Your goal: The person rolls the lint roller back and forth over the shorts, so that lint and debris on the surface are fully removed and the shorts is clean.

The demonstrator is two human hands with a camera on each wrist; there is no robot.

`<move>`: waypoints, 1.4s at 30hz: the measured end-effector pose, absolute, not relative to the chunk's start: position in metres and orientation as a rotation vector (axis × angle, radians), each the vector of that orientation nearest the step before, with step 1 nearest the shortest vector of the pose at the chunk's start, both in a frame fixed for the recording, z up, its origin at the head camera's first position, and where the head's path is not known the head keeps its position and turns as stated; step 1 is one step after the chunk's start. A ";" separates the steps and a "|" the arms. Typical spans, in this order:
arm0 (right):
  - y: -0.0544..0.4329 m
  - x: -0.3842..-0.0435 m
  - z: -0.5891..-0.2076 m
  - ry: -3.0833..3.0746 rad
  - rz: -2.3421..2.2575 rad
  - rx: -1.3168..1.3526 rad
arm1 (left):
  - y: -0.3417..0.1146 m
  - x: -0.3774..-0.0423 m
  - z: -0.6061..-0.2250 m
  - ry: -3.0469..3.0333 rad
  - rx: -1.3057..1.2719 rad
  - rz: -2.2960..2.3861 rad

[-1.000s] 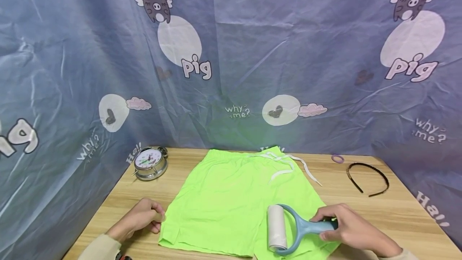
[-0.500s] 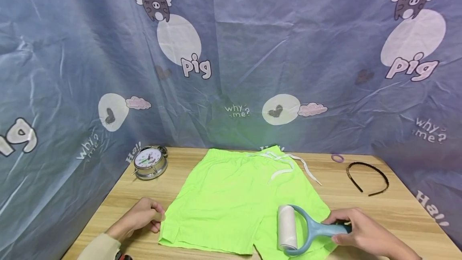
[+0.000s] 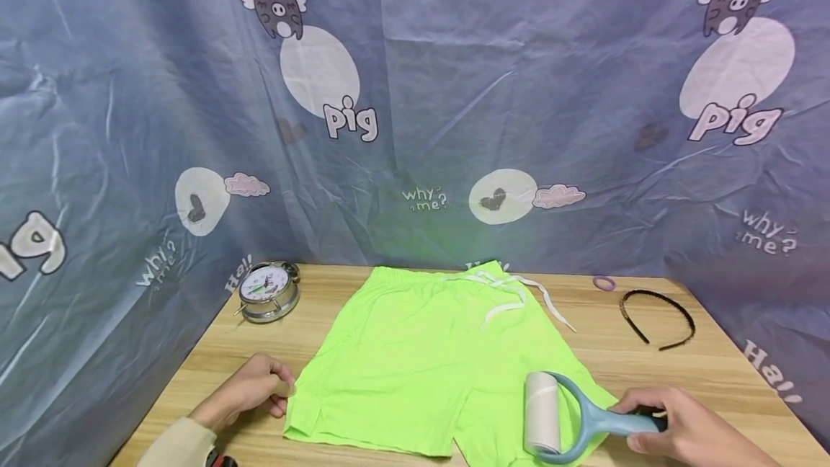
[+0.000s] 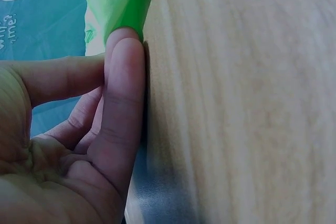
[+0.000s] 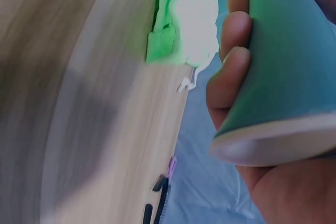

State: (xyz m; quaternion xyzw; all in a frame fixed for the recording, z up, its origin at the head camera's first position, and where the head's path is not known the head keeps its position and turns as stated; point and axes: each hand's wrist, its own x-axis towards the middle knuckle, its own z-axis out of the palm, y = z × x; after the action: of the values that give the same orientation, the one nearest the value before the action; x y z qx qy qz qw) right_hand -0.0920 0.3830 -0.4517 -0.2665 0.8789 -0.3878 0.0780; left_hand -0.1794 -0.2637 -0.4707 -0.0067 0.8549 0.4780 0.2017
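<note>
Neon-green drawstring shorts [image 3: 402,352] lie spread on the table, waistband toward the back. At the hem side on the left, my left hand [image 3: 256,384] pinches the fabric edge; the left wrist view shows the green cloth [image 4: 118,1] between thumb and fingertips. My right hand [image 3: 690,427] grips the blue handle of a lint roller [image 3: 603,420] at the lower right. Its white paper roll [image 3: 542,413] sits over the right leg of the shorts. In the right wrist view, fingers wrap round the flared handle end [image 5: 289,66].
A silver alarm clock [image 3: 269,292] stands at the back left of the wooden table [image 3: 220,344]. On the right lie a black headband [image 3: 677,303] and a purple hair tie [image 3: 604,283]. A printed blue curtain [image 3: 428,92] surrounds the table's back and sides.
My right hand has slid the lint roller to the right across the right leg of the shorts. The left hand stays at the left edge, still pinching the cloth.
</note>
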 end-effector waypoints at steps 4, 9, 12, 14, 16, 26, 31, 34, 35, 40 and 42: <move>0.391 -0.087 -0.453 2.666 -1.144 -0.831 | -0.264 -0.180 -0.471 2.390 -0.028 1.332; 0.403 -0.084 -0.456 2.643 -1.156 -0.804 | -0.264 -0.181 -0.472 2.395 -0.032 1.328; 0.410 -0.081 -0.459 2.626 -1.169 -0.765 | -0.263 -0.181 -0.472 2.399 -0.043 1.324; 0.415 -0.079 -0.462 2.634 -1.164 -0.784 | -0.263 -0.181 -0.472 2.401 -0.044 1.325; 0.420 -0.077 -0.463 2.631 -1.153 -0.791 | -0.263 -0.181 -0.472 2.403 -0.040 1.326; 0.442 -0.068 -0.465 2.683 -1.034 -0.716 | -0.264 -0.178 -0.471 2.398 -0.028 1.347; 0.454 -0.065 -0.467 2.598 -1.053 -0.601 | -0.265 -0.177 -0.473 2.400 -0.022 1.338; 0.464 -0.064 -0.469 2.540 -1.095 -0.590 | -0.265 -0.178 -0.473 2.392 -0.021 1.344; 0.467 -0.063 -0.470 2.532 -1.103 -0.601 | -0.265 -0.178 -0.472 2.389 -0.020 1.347; 0.481 -0.062 -0.471 2.380 -1.230 -0.673 | -0.266 -0.180 -0.471 2.373 -0.015 1.358; 0.487 -0.061 -0.472 2.259 -1.321 -0.678 | -0.266 -0.180 -0.471 2.367 -0.011 1.358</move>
State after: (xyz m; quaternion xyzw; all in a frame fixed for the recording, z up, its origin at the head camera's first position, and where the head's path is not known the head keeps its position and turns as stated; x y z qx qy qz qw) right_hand -0.0614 0.4866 -0.4719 -0.2448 0.8156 -0.4771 0.2174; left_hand -0.1799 -0.2661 -0.4706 -0.0039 0.8491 0.4870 0.2047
